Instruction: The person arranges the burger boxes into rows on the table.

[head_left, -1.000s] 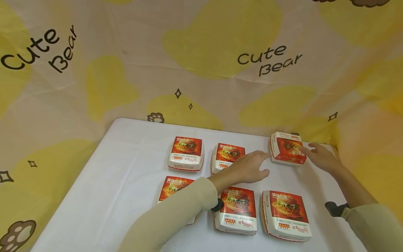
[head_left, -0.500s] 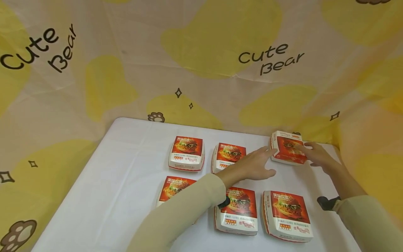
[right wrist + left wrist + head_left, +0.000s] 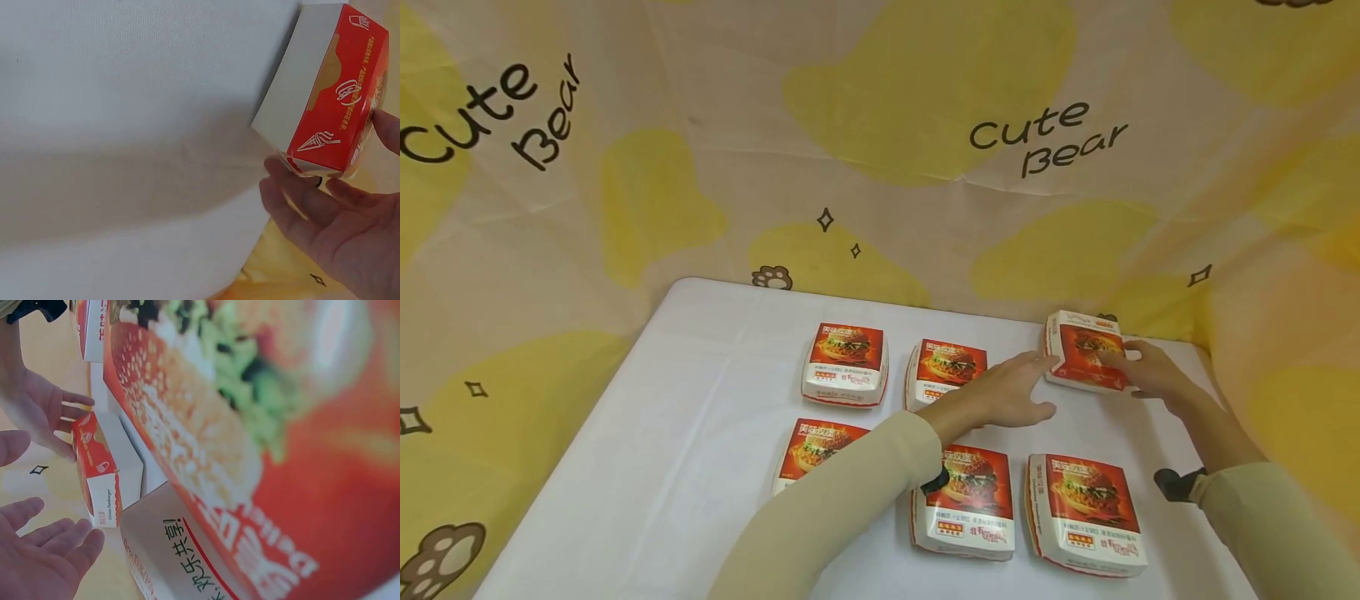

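Note:
At the back right of the table, a red and white burger box (image 3: 1084, 350) lies slightly turned between my two hands. My left hand (image 3: 1011, 396) has its fingers extended toward the box's left side; in the left wrist view, the fingertips (image 3: 87, 532) are close to its lower end, and contact is unclear. My right hand (image 3: 1161, 375) is at the box's right side. Seen from the right wrist, the thumb (image 3: 387, 130) reaches the printed top, while the other fingers (image 3: 306, 190) lie loosely bent by the corner.
Matching burger boxes stand in two rows: one at back left (image 3: 844, 362), one at back middle (image 3: 943, 364), and front ones at left (image 3: 816, 446), middle (image 3: 966, 508) and right (image 3: 1086, 512). A patterned cloth (image 3: 880, 167) rises behind the white table (image 3: 647, 433).
My left hand has shifted slightly right toward the back right box. The right hand has moved a little left over its edge. The box has barely moved.

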`<act>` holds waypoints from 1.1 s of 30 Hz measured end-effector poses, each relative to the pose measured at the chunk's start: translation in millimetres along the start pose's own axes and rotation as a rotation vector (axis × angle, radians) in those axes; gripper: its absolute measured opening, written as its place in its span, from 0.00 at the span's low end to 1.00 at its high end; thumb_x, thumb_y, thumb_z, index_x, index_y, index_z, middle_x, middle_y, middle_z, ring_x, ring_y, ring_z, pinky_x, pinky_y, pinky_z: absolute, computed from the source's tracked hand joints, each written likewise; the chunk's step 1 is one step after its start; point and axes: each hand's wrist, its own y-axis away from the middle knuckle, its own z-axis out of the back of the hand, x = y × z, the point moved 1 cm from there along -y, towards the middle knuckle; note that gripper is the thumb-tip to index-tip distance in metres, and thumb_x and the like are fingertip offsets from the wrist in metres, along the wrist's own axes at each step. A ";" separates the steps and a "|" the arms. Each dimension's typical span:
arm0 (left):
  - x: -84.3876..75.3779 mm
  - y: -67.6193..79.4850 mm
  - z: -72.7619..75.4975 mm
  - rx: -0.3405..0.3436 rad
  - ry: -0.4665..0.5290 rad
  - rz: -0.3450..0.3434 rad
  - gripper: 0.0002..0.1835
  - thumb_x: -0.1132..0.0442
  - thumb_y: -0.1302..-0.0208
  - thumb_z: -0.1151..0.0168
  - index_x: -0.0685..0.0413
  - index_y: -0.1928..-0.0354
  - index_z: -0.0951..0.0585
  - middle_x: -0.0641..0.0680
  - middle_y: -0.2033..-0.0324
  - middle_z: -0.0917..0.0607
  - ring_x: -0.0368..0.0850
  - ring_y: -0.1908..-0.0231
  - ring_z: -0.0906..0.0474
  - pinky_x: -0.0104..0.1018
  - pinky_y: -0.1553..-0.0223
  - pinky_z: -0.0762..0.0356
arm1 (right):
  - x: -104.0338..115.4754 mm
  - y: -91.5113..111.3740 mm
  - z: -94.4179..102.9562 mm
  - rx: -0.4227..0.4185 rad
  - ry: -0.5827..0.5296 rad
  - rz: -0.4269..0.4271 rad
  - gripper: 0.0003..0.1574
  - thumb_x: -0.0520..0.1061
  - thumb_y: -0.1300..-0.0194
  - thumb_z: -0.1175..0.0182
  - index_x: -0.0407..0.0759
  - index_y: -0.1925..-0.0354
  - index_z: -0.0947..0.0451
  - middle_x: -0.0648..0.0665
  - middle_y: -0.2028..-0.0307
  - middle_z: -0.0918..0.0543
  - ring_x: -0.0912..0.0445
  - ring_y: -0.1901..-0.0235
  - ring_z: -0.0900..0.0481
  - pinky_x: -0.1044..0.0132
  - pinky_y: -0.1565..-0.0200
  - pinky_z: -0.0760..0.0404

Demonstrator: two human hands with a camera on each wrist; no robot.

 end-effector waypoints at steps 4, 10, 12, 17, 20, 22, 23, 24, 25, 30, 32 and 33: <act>0.7 -0.1 1.6 -0.001 -0.011 -0.005 0.37 0.51 0.31 0.41 0.46 0.23 0.41 0.49 0.25 0.40 0.40 0.27 0.46 0.33 0.30 0.43 | -3.5 -1.2 0.5 -0.001 -0.005 0.034 0.58 0.65 0.26 0.54 0.18 0.29 0.62 0.17 0.37 0.42 0.29 0.41 0.33 0.46 0.46 0.21; 1.4 0.5 4.2 0.003 -0.022 -0.004 0.37 0.52 0.31 0.42 0.48 0.23 0.42 0.48 0.25 0.40 0.38 0.26 0.47 0.30 0.30 0.47 | -5.2 2.9 1.0 0.018 -0.005 0.081 0.55 0.63 0.24 0.53 0.22 0.27 0.64 0.17 0.36 0.41 0.27 0.40 0.34 0.43 0.46 0.21; 1.4 1.1 4.1 0.005 -0.015 -0.002 0.37 0.52 0.31 0.42 0.48 0.23 0.42 0.49 0.25 0.40 0.39 0.26 0.47 0.30 0.30 0.46 | -5.0 4.6 0.3 0.030 0.006 0.087 0.55 0.63 0.24 0.53 0.24 0.26 0.64 0.17 0.36 0.41 0.27 0.40 0.34 0.41 0.46 0.22; 1.2 1.4 3.3 0.003 -0.033 -0.006 0.38 0.52 0.30 0.42 0.49 0.22 0.43 0.51 0.25 0.41 0.40 0.26 0.47 0.32 0.30 0.45 | -5.6 6.8 -1.4 0.063 0.057 0.109 0.55 0.63 0.25 0.52 0.25 0.26 0.63 0.16 0.36 0.40 0.27 0.41 0.33 0.42 0.48 0.21; 0.9 1.4 2.7 -0.002 -0.041 -0.013 0.38 0.52 0.30 0.42 0.49 0.23 0.42 0.52 0.25 0.40 0.41 0.26 0.46 0.32 0.31 0.43 | -6.3 7.5 -2.5 0.092 0.082 0.129 0.55 0.62 0.25 0.50 0.25 0.25 0.61 0.16 0.36 0.39 0.27 0.41 0.32 0.43 0.49 0.20; 0.5 1.9 2.4 -0.006 -0.034 -0.017 0.38 0.53 0.30 0.41 0.50 0.23 0.42 0.53 0.25 0.39 0.41 0.27 0.45 0.33 0.31 0.42 | -6.6 7.9 -3.4 0.104 0.091 0.147 0.54 0.62 0.25 0.49 0.27 0.25 0.59 0.16 0.36 0.39 0.27 0.41 0.31 0.43 0.50 0.19; 0.4 2.0 2.1 -0.009 -0.029 -0.019 0.38 0.52 0.30 0.41 0.50 0.23 0.42 0.53 0.26 0.39 0.41 0.27 0.45 0.33 0.31 0.42 | -6.8 8.3 -3.8 0.109 0.097 0.155 0.53 0.61 0.26 0.49 0.27 0.25 0.59 0.16 0.35 0.39 0.26 0.41 0.32 0.43 0.50 0.19; 0.2 2.4 2.2 -0.009 -0.027 -0.018 0.38 0.52 0.30 0.41 0.49 0.23 0.42 0.53 0.25 0.39 0.41 0.26 0.46 0.33 0.31 0.42 | -7.2 8.5 -4.1 0.115 0.104 0.164 0.53 0.61 0.26 0.49 0.28 0.25 0.58 0.16 0.35 0.39 0.26 0.40 0.32 0.43 0.51 0.19; 0.1 2.8 2.3 -0.009 -0.023 -0.016 0.38 0.52 0.30 0.41 0.49 0.22 0.42 0.53 0.25 0.39 0.41 0.26 0.46 0.34 0.31 0.42 | -7.4 8.8 -4.5 0.118 0.109 0.171 0.53 0.61 0.26 0.49 0.28 0.25 0.58 0.16 0.35 0.39 0.26 0.40 0.32 0.43 0.51 0.19; -1.1 4.2 2.8 -0.003 -0.014 -0.006 0.38 0.51 0.30 0.42 0.47 0.22 0.42 0.52 0.25 0.41 0.41 0.26 0.48 0.35 0.30 0.43 | -10.3 10.7 -5.3 0.124 0.127 0.190 0.54 0.62 0.26 0.49 0.26 0.25 0.58 0.16 0.35 0.40 0.26 0.39 0.33 0.44 0.49 0.19; -1.7 4.0 2.7 -0.002 -0.013 -0.004 0.37 0.51 0.30 0.42 0.47 0.22 0.42 0.52 0.24 0.41 0.41 0.26 0.48 0.36 0.30 0.43 | -11.2 11.7 -5.8 0.123 0.126 0.204 0.53 0.61 0.26 0.48 0.26 0.25 0.57 0.16 0.35 0.40 0.26 0.39 0.33 0.44 0.49 0.19; -2.0 4.0 2.8 -0.001 -0.014 0.000 0.37 0.51 0.30 0.42 0.47 0.22 0.42 0.52 0.24 0.41 0.41 0.26 0.48 0.36 0.30 0.43 | -11.4 12.5 -6.2 0.123 0.124 0.212 0.52 0.60 0.26 0.48 0.26 0.25 0.56 0.16 0.35 0.39 0.27 0.39 0.32 0.45 0.49 0.19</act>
